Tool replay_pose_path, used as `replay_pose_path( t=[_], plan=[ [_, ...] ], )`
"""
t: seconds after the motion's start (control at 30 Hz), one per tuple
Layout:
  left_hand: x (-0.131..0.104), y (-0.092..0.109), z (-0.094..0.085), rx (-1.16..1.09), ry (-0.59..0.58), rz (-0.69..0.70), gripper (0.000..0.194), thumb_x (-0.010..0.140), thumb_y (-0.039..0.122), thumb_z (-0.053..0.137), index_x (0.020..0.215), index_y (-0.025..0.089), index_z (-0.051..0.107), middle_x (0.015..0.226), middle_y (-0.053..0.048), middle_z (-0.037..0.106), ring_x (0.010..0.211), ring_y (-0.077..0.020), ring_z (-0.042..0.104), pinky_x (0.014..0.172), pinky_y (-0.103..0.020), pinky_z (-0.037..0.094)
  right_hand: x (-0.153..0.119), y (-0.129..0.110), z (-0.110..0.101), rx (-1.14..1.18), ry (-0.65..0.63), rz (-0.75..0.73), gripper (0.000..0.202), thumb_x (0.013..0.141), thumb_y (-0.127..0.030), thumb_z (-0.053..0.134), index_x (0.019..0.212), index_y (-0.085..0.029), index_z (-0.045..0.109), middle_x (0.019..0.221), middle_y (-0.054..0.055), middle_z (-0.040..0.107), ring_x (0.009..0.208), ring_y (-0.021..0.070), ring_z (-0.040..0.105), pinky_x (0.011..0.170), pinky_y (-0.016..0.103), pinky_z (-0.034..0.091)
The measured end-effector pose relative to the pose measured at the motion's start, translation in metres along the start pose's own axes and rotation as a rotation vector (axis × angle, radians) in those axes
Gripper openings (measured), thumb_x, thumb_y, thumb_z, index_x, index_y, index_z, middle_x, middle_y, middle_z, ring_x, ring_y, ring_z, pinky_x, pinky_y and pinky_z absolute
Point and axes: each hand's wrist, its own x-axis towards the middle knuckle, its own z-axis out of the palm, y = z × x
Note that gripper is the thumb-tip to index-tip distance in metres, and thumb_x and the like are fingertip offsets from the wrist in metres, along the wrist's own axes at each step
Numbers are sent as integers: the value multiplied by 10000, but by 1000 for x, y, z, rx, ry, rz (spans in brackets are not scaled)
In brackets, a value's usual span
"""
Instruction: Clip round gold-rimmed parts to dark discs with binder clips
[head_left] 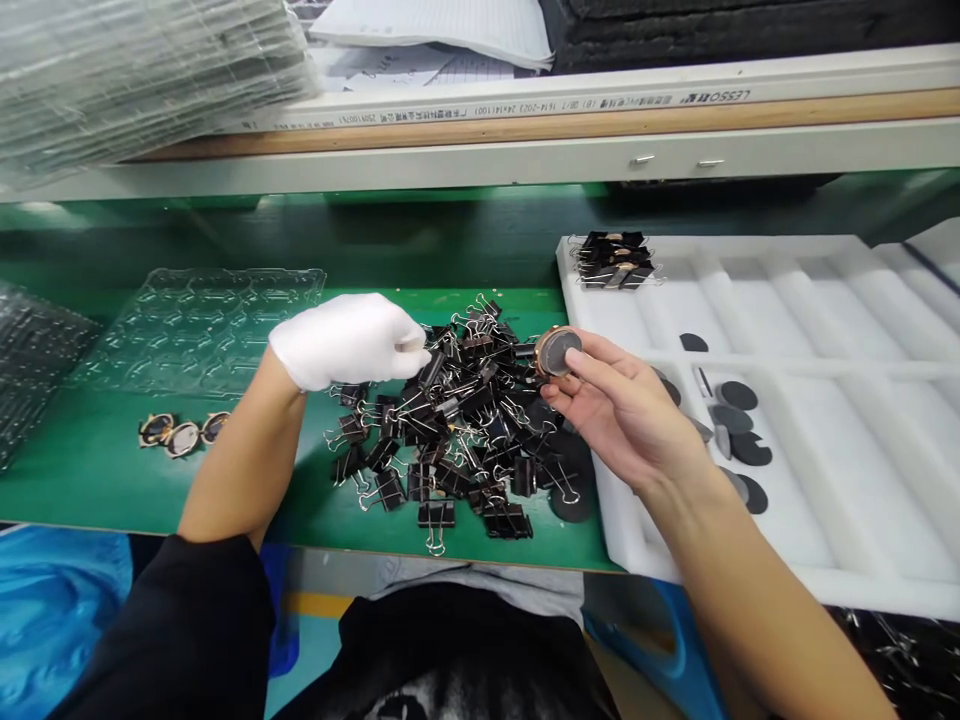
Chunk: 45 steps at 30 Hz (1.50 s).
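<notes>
My left hand (360,340), in a white glove, is pinched shut at the left side of a heap of black binder clips (480,400). A black binder clip (433,369) shows right at its fingertips; their exact grip on it is partly hidden. My bare right hand (626,400) is closed round a round, gold-rimmed piece (541,352), with the thumb on a dark grey disc (561,353) that lies against its face. A black clip body (524,351) shows beside the left edge of the round piece; whether it is attached I cannot tell.
A white divided tray (825,400) on the right bears loose dark discs (739,395) and a stack of clipped pieces (615,260). A clear plastic tray (217,320) and gold-rimmed parts (182,438) lie at left on the green table (90,490). A shelf edge (480,160) crosses behind.
</notes>
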Motion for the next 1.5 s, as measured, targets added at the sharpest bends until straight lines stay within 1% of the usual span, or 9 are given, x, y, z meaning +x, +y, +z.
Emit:
replay_pose_path(
  t=[0.27,0.37,0.47,0.63,0.87,1.0,1.1,1.3,1.5],
  plan=[
    [-4,36,-1,-155,393,85,464,943,361,508,591,200,252,593,45,211,584,-112,199,578,-313,186,-10,3,1,-151,-345,-88,181,821,-273,874,985,-281,797,1116,74,774,1178,246,662,636,242,555],
    [0,53,7,-228,438,179,459,964,354,508,609,194,266,594,50,230,590,-108,215,580,-306,200,-9,5,1,-106,-410,-101,181,810,-277,885,966,-284,792,970,43,774,1008,214,718,615,245,562],
    [2,60,10,-391,440,208,450,1001,374,472,617,194,320,590,56,290,577,-93,266,567,-278,239,-7,4,1,-45,-387,-117,220,779,-289,912,956,-286,781,884,3,766,791,161,723,618,259,587],
    [4,63,16,-480,315,90,469,935,511,552,605,189,468,536,56,409,518,-82,349,514,-268,251,-6,4,1,-78,-309,-195,215,777,-261,912,957,-263,795,898,7,775,730,131,705,665,259,625],
    [5,72,19,-486,265,-58,522,876,556,596,538,186,451,485,54,386,504,-82,345,484,-272,229,-5,10,-1,-177,-324,-279,198,831,-186,866,1007,-260,813,1039,20,777,804,115,714,684,217,618],
    [6,70,17,-535,348,-79,487,885,502,584,553,187,417,501,60,393,511,-73,351,491,-251,261,-5,-2,-7,-199,-201,-322,174,862,-227,848,1025,-275,806,1226,26,749,949,131,721,712,203,605],
    [7,67,19,-516,397,-20,466,879,443,591,552,188,379,499,69,351,501,-61,312,492,-242,256,-2,-11,-16,-254,-110,-346,171,875,-270,843,1040,-287,802,1091,14,772,950,136,716,724,211,597],
    [12,65,31,-462,447,249,413,874,332,615,571,182,378,510,83,319,494,-45,274,485,-223,235,3,-15,-24,-372,-154,-363,247,826,-301,884,1059,-265,809,1022,23,799,934,175,745,885,333,637],
    [13,64,36,-495,454,289,389,894,312,617,566,168,463,490,82,341,467,-38,308,473,-208,253,4,-10,-22,-442,-115,-475,221,845,-303,867,1053,-265,804,1008,21,805,932,188,763,903,367,653]
  ],
)
